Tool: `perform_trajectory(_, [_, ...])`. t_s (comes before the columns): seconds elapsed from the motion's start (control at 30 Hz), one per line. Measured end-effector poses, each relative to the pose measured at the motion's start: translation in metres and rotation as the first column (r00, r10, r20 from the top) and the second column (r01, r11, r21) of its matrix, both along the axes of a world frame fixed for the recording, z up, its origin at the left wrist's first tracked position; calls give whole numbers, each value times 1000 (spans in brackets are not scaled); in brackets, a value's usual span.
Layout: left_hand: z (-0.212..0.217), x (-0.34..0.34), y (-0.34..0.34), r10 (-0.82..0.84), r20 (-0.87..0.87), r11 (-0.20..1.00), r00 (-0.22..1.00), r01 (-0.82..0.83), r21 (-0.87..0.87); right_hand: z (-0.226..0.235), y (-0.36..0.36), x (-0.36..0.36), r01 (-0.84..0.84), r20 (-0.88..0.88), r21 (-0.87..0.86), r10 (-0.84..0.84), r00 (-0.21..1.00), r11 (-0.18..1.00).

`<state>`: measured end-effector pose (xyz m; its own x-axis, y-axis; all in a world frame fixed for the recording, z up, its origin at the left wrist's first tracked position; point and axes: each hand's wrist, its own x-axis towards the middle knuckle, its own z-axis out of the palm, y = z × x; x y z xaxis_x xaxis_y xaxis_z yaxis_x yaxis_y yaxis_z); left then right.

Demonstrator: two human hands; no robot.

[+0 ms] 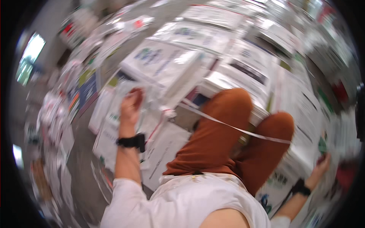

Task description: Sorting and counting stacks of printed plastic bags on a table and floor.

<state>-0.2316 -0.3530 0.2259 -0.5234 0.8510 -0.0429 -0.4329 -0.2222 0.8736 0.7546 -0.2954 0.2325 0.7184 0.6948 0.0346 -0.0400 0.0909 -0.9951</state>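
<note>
Honestly, it's pretty blurry, so I'll use the rust-brown trousers (pixel 213 148), matte cloth bent into two rounded knees, as the landmark. Left of them, the left hand (pixel 132 104) is over a flat white pack (pixel 110 129), fingers loosely bent; can't tell if that grip has hold of any film. Just beyond it, up and left of the trousers, sits a boxy white bundle (pixel 154 62) in clear, shiny plastic, smooth on top with sharp-ish edges and smeared print.

A thin, flat white strap (pixel 266 137) runs slantwise across the knees, looks like smooth plastic. Well off to the right of the trousers, the right hand (pixel 322 165) is near the layered white packs (pixel 300 117), and I can't tell if its grip is wide, narrow or holding something.

Both wrists have dark bands, the left one (pixel 131 141) pretty chunky. Below the trousers' waist edge there's a soft, wrinkly white shirt (pixel 190 197), and further left some dull grey floor (pixel 85 152).
</note>
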Motion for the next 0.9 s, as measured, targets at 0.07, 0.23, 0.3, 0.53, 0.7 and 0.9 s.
perform_trajectory(0.07, [-17, -30, -14, 38, -48, 999, 998, -39, -23, 11, 6, -49, -18, 6, 123, 17, 1000, 992])
perform_trajectory(0.23, [-43, -139, -65, 301, -64, 947, 952, -306, -99, 61, 35, -181, 38, 71, 99, -45, 996, 994])
perform_trajectory(0.3, [-37, -123, -40, 317, -11, 942, 949, -316, -118, 70, 20, -183, -2, 80, 105, -6, 997, 995])
perform_trajectory(0.53, [-40, -146, -34, 345, -121, 930, 931, -357, -92, 90, 15, -239, -182, 111, 45, 176, 978, 982])
perform_trajectory(0.7, [-37, -137, -4, 393, -386, 872, 834, -471, -130, 118, 10, -304, -463, 99, -15, 462, 881, 886])
perform_trajectory(0.9, [51, 71, 65, 61, -665, 992, 744, -121, -43, 147, 8, -364, -664, 138, -5, 658, 740, 748])
